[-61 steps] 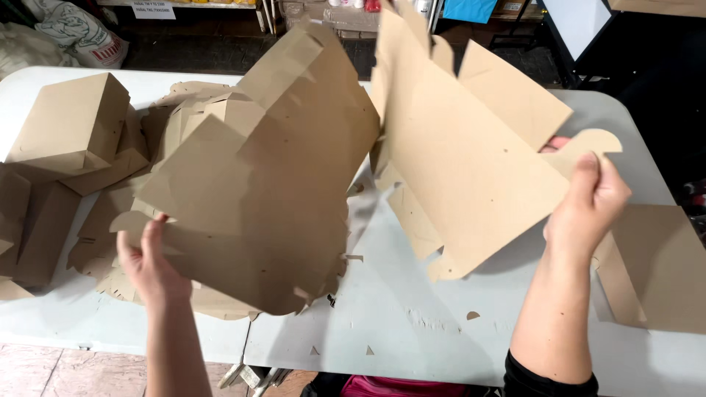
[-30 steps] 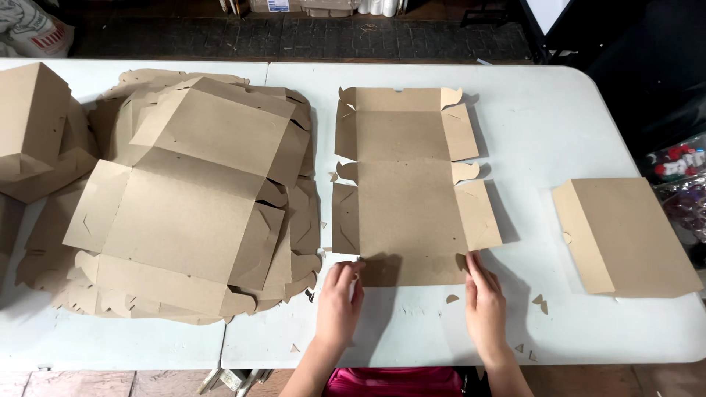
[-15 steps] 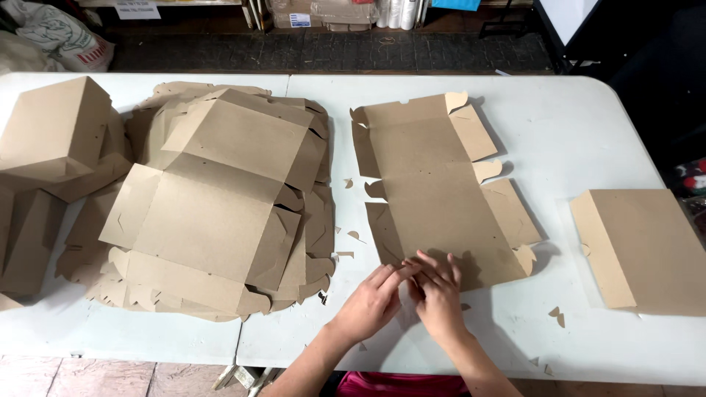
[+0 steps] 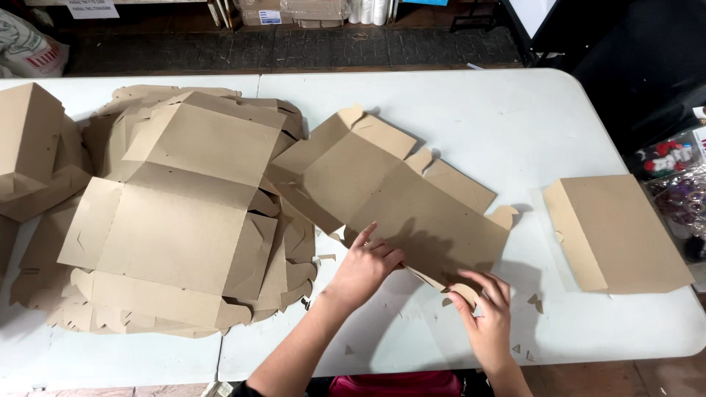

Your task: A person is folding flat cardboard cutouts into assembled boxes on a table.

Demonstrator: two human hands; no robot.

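Note:
A flat brown cardboard box blank (image 4: 390, 195) lies turned at an angle in the middle of the white table (image 4: 515, 117). My left hand (image 4: 365, 265) presses flat on its near edge with the fingers spread. My right hand (image 4: 485, 312) pinches a small flap at the blank's near right corner and lifts it a little off the table. To the left lies a thick stack of the same flat blanks (image 4: 176, 220), its edge touching the blank I work on.
Folded brown boxes (image 4: 33, 147) stand at the table's far left. A flat closed cardboard piece (image 4: 618, 231) lies near the right edge. Small cardboard scraps (image 4: 533, 301) dot the table by my right hand. Bags of small items (image 4: 680, 191) sit off the right side.
The blank has swung from lying straight to lying at an angle, its far end now against the stack. My hands moved apart, the left onto the edge, the right to the corner flap.

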